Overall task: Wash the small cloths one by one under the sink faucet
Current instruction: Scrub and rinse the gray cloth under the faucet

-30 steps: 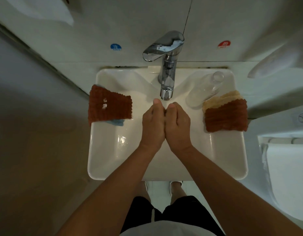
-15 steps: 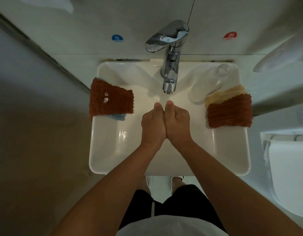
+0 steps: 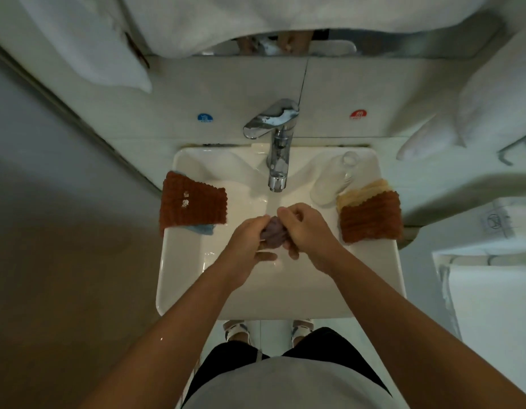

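Note:
A bunched purple cloth (image 3: 274, 233) sits between my two hands over the white sink (image 3: 179, 270), just below the chrome faucet (image 3: 277, 160). My left hand (image 3: 250, 240) grips its left side and my right hand (image 3: 306, 228) grips its right side. Water runs from the spout onto it. A brown cloth (image 3: 192, 203) lies over a blue cloth (image 3: 202, 229) on the sink's left rim. Another brown cloth (image 3: 371, 216) lies over a yellow cloth (image 3: 363, 188) on the right rim.
A clear plastic bottle (image 3: 332, 180) lies on the sink's right back corner beside the yellow cloth. White towels (image 3: 450, 119) hang on the right and over the mirror. A blue cold sticker (image 3: 205, 117) and a red hot sticker (image 3: 359, 114) mark the wall.
My hands were pressed together with the cloth hidden; they have parted and dropped lower in the basin, and the purple cloth shows between them. The camera has tilted up.

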`<action>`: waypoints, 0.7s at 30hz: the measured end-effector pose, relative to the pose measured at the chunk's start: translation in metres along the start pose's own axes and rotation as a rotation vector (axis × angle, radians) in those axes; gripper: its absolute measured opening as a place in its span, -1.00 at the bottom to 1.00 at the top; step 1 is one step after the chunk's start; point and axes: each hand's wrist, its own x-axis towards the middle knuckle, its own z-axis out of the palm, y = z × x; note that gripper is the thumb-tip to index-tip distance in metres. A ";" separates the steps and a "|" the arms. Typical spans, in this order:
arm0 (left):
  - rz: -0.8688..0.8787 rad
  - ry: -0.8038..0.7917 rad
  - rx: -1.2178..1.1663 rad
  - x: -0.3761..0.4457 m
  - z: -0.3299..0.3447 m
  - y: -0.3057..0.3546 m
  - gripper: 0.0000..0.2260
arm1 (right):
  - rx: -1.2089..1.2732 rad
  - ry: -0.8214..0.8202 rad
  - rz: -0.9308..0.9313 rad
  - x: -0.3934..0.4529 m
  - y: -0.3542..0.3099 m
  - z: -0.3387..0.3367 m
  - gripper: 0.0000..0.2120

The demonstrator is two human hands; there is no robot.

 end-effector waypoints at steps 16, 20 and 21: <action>0.176 0.158 0.167 0.009 0.025 0.027 -0.74 | 0.132 0.433 -0.383 0.005 0.004 0.039 -0.73; 0.281 0.229 0.054 0.016 0.028 0.006 -0.76 | 0.139 0.421 -0.369 0.014 0.004 0.045 -0.63; 0.290 0.222 0.067 0.018 0.026 0.004 -0.74 | 0.118 0.417 -0.369 0.015 0.005 0.047 -0.61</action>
